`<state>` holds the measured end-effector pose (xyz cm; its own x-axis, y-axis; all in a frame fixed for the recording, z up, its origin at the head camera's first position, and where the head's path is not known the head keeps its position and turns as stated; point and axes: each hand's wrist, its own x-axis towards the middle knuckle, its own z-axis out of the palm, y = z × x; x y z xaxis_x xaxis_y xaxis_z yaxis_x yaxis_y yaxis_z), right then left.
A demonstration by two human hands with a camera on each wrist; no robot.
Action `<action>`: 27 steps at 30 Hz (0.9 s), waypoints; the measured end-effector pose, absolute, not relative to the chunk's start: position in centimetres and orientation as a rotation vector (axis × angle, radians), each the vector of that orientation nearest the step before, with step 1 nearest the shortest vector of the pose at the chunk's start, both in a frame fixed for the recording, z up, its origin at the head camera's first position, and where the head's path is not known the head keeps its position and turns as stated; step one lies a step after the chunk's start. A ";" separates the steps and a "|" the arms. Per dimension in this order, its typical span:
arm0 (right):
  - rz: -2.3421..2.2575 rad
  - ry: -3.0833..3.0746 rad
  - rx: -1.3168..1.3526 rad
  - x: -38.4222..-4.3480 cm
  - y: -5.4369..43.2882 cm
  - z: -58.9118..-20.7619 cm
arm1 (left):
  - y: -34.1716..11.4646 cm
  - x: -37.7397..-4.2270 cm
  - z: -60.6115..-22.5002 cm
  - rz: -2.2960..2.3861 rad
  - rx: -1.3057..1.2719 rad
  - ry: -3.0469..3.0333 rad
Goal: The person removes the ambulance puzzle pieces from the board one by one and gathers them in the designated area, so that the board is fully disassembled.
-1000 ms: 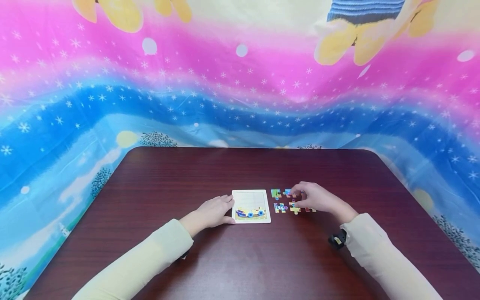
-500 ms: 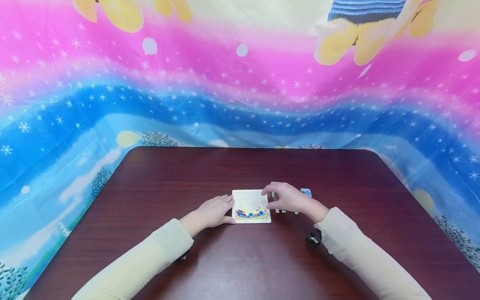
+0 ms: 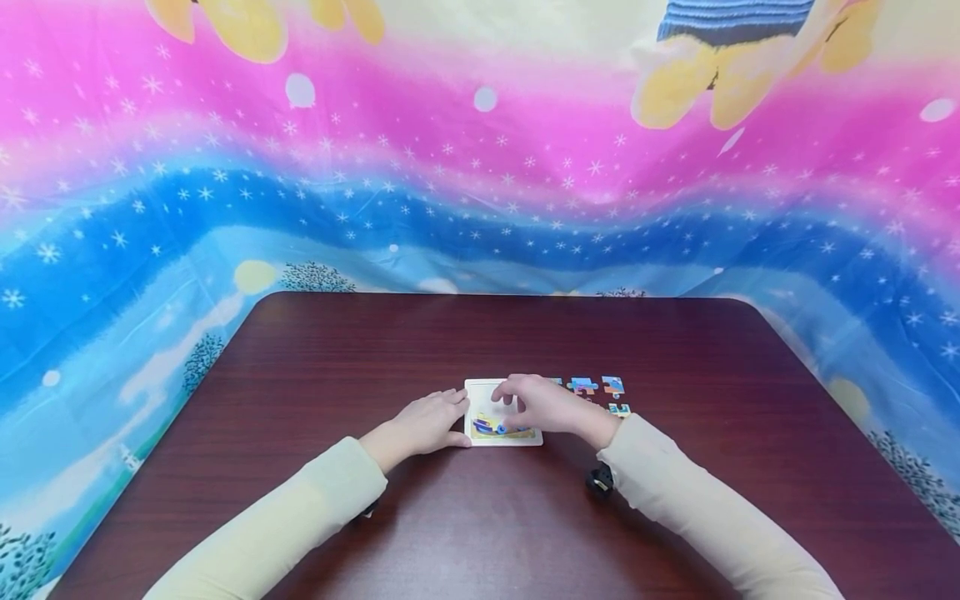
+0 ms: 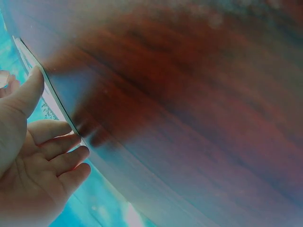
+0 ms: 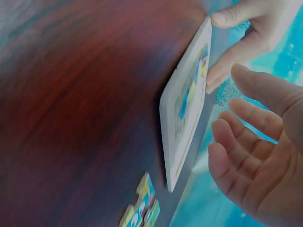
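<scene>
A white-framed puzzle tray (image 3: 477, 393) lies on the dark table, its lower part filled with a yellow and blue vehicle picture and its upper part pale and bare. My left hand (image 3: 426, 423) rests along the tray's left edge with fingers extended, thumb at the near corner. Over the right part of the tray hovers my right hand (image 3: 551, 407), fingers loosely bent. In the right wrist view that hand (image 5: 258, 158) has a gap between thumb and fingers and nothing in it. Part of the picture is hidden beneath it.
Several loose jigsaw pieces, among them a blue one (image 3: 612, 385), lie right of the tray, some hidden by the right hand and wrist. Reddish-brown tabletop (image 3: 360, 350) surrounds everything. A printed cloth (image 3: 480, 192) hangs behind the table.
My right hand has moved left from above the loose pieces to over the tray. The left hand and the tray have stayed in place.
</scene>
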<state>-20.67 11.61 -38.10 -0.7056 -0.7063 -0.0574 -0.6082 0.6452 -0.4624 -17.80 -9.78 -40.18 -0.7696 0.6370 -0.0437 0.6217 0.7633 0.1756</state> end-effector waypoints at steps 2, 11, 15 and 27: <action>-0.612 2.626 -1.054 -20.6 11.2 -38.3 | -9.8 -17.8 -40.2 0.233 1.036 2.857; -0.566 2.626 -1.192 -20.7 10.0 -39.1 | -9.8 -17.9 -40.3 0.234 1.038 2.861; -0.523 2.630 -1.222 -20.7 9.6 -39.4 | -9.8 -17.9 -40.3 0.233 1.036 2.860; -0.404 2.669 -1.177 -20.5 8.8 -39.7 | -9.9 -17.8 -40.3 0.230 1.016 2.861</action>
